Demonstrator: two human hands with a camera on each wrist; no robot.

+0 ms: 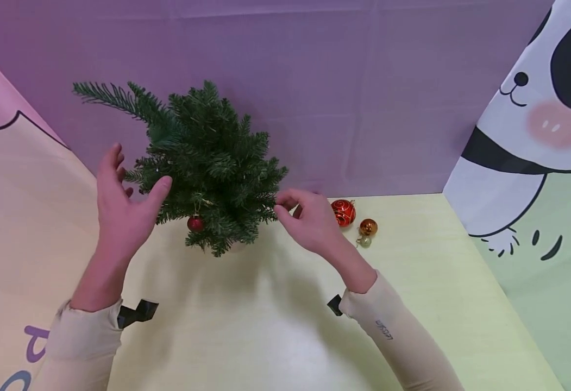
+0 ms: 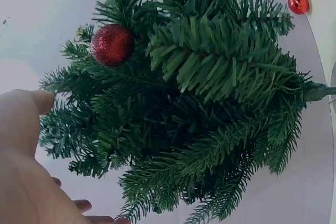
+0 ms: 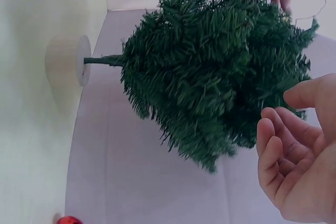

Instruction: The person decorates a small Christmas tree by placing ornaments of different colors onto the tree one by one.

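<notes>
A small artificial Christmas tree (image 1: 217,163) stands upright on a pale round base (image 3: 65,61). One dark red glittery ball ornament (image 1: 195,223) hangs on its front, also visible in the left wrist view. My left hand (image 1: 124,209) is at the tree's left side, fingers and thumb spread, holding nothing. At the right side is my right hand (image 1: 309,220), close to the branch tips. Its fingers curl loosely with a gap below the thumb, and nothing shows between them in the right wrist view; whether it touches needles I cannot tell.
Right of the tree on the pale table (image 1: 246,336) lie a large patterned red ball (image 1: 343,213), an orange-brown ball (image 1: 368,227) and a small gold ball (image 1: 364,241). A smaller red ball (image 2: 298,3) also shows. Purple cloth (image 1: 314,98) hangs behind; a panda-printed cloth (image 1: 534,163) borders the right.
</notes>
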